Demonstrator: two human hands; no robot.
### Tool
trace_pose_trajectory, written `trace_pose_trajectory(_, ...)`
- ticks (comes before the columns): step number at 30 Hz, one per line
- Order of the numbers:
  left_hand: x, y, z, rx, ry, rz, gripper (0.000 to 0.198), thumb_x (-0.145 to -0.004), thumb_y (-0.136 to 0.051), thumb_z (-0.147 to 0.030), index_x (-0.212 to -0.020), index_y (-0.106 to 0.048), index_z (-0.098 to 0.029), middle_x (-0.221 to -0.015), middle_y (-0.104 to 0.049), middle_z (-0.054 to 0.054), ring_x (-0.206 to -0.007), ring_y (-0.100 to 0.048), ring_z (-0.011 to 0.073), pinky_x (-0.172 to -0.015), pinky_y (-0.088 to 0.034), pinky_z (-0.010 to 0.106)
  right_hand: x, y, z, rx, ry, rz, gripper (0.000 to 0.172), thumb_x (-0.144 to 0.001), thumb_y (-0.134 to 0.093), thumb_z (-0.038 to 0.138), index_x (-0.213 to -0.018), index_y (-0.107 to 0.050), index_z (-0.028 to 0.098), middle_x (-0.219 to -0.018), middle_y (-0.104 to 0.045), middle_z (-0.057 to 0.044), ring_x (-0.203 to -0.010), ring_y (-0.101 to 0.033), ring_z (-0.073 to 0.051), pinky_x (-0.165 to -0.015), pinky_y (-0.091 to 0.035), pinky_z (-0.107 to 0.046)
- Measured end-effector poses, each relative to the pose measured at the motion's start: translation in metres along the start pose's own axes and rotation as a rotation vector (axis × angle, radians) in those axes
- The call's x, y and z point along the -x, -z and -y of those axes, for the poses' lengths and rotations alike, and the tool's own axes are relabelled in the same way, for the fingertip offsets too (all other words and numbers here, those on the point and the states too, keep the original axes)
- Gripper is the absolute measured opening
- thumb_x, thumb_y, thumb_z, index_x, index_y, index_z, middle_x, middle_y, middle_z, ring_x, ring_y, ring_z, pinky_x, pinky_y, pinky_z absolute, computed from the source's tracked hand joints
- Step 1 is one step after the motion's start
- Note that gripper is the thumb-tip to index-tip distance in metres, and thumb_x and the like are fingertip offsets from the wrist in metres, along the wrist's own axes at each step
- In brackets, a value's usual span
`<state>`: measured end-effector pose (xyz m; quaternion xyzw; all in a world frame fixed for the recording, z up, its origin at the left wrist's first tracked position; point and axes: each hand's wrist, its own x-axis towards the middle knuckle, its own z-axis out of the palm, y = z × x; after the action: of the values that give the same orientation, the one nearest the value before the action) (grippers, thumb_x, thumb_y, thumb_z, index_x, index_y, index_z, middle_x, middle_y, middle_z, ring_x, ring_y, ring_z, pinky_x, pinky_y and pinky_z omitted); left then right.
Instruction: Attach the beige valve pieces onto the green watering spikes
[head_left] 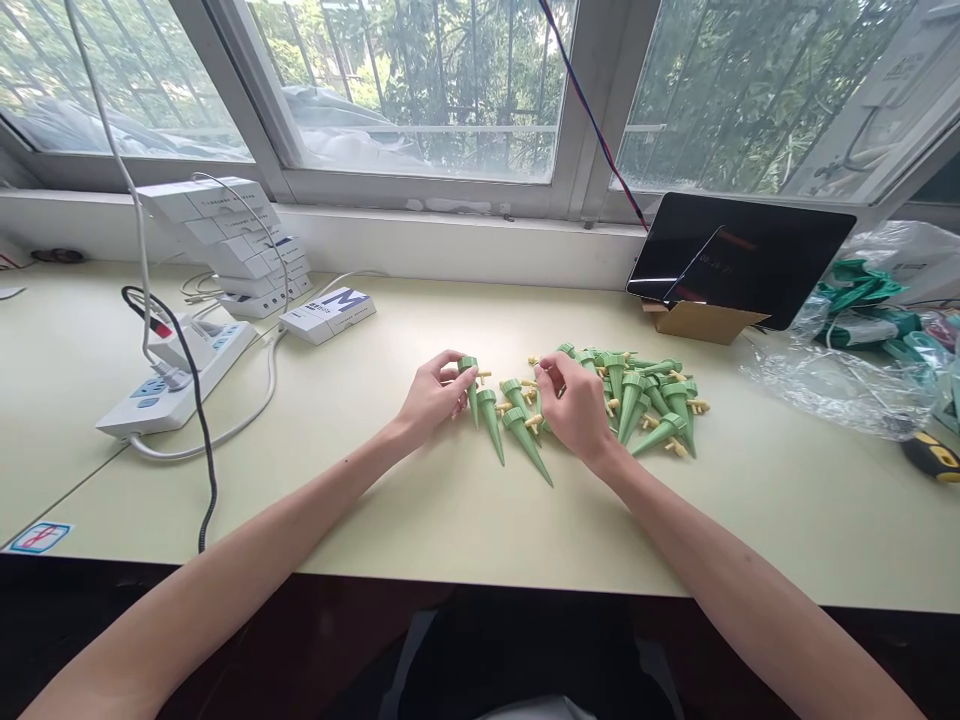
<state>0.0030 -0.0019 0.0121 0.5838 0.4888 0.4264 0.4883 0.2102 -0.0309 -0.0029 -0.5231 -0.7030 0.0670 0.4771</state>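
My left hand (431,402) grips a green plant watering spike (469,385) by its capped top, its point hanging down and a small yellow valve sticking out to the right. My right hand (576,405) is closed in a pinch at the left side of the pile; a small yellow piece (533,360) shows by its fingertips, but what they hold is mostly hidden. Between the hands lie loose green spikes (527,447) with yellow valves. Right of my right hand, several more spikes (664,430) are heaped together, points in various directions.
At the left stand a white power strip (176,385) with cables, a stack of white boxes (240,240) and a single box (328,315). A tablet (739,255) leans on a cardboard support (701,323) at the back right. Clear plastic bags (840,385) and a yellow-black tool (932,457) lie far right.
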Motion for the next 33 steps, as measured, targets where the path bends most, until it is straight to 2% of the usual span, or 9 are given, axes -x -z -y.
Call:
trace_pose_trajectory(6,-0.002,-0.001,0.004,-0.05,0.008,-0.027,0.034,-0.077,-0.072,-0.049,-0.092,-0.06,-0.02,-0.069,-0.06,-0.001,-0.048,-0.047,0.0086,-0.042,-0.037,0.021,0.001,0.001,0.003,0.051,0.037,0.013,0.015,-0.098,-0.045,0.024,-0.09,-0.056,0.019,-0.078,-0.063,-0.004,-0.066,-0.054,-0.016,-0.066,-0.04,-0.027)
trace_pose_trajectory(13,-0.007,0.009,0.006,-0.379,-0.023,-0.079,0.026,-0.081,-0.064,-0.046,-0.088,-0.061,-0.021,-0.059,-0.059,-0.002,-0.05,-0.052,0.0127,-0.052,-0.039,0.024,-0.011,0.004,0.01,0.124,0.085,0.071,0.015,-0.097,-0.045,0.019,-0.088,-0.057,0.018,-0.079,-0.06,-0.004,-0.066,-0.052,-0.016,-0.067,-0.039,-0.027)
trace_pose_trajectory(15,-0.008,0.011,0.007,-0.472,-0.038,-0.076,0.024,-0.082,-0.062,-0.044,-0.087,-0.062,-0.021,-0.057,-0.058,-0.003,-0.05,-0.051,0.0133,-0.053,-0.039,0.025,-0.02,0.003,0.012,0.158,0.071,0.14,0.014,-0.095,-0.046,0.017,-0.088,-0.058,0.018,-0.081,-0.062,-0.005,-0.068,-0.053,-0.016,-0.068,-0.039,-0.027)
trace_pose_trajectory(18,-0.009,0.014,0.007,-0.573,-0.054,-0.066,0.024,-0.083,-0.059,-0.044,-0.085,-0.064,-0.02,-0.058,-0.06,-0.001,-0.051,-0.051,0.0146,-0.054,-0.038,0.026,-0.037,-0.005,0.015,0.214,0.043,0.311,0.012,-0.092,-0.05,0.016,-0.089,-0.061,0.017,-0.083,-0.065,-0.007,-0.075,-0.057,-0.018,-0.069,-0.04,-0.028)
trace_pose_trajectory(21,-0.009,0.015,0.007,-0.654,-0.078,-0.063,0.025,-0.082,-0.058,-0.044,-0.08,-0.066,-0.02,-0.061,-0.062,0.001,-0.057,-0.054,0.0167,-0.057,-0.039,0.027,-0.051,-0.016,0.018,0.282,0.031,0.501,0.014,-0.09,-0.051,0.013,-0.094,-0.065,0.016,-0.091,-0.069,-0.01,-0.084,-0.061,-0.02,-0.073,-0.041,-0.029)
trace_pose_trajectory(24,-0.009,0.016,0.006,-0.716,-0.088,-0.053,0.027,-0.081,-0.058,-0.045,-0.076,-0.067,-0.02,-0.061,-0.06,0.001,-0.06,-0.054,0.0177,-0.057,-0.038,0.028,-0.058,-0.026,0.02,0.35,0.012,0.631,0.014,-0.089,-0.055,0.014,-0.096,-0.067,0.016,-0.1,-0.07,-0.012,-0.095,-0.062,-0.023,-0.078,-0.042,-0.031)
trace_pose_trajectory(27,-0.011,0.019,0.005,-0.726,-0.101,-0.039,0.028,-0.08,-0.059,-0.046,-0.074,-0.068,-0.02,-0.061,-0.057,0.001,-0.06,-0.052,0.0173,-0.056,-0.036,0.027,-0.06,-0.033,0.022,0.414,-0.009,0.693,0.013,-0.088,-0.056,0.013,-0.093,-0.068,0.017,-0.102,-0.07,-0.013,-0.098,-0.062,-0.024,-0.077,-0.042,-0.031)
trace_pose_trajectory(33,-0.014,0.024,0.008,-0.679,-0.107,-0.002,0.027,-0.077,-0.063,-0.046,-0.075,-0.07,-0.02,-0.06,-0.053,0.0,-0.061,-0.05,0.0165,-0.054,-0.035,0.026,-0.056,-0.037,0.024,0.471,-0.015,0.714,0.016,-0.083,-0.057,0.007,-0.091,-0.066,0.016,-0.103,-0.069,-0.015,-0.097,-0.063,-0.026,-0.071,-0.041,-0.031)
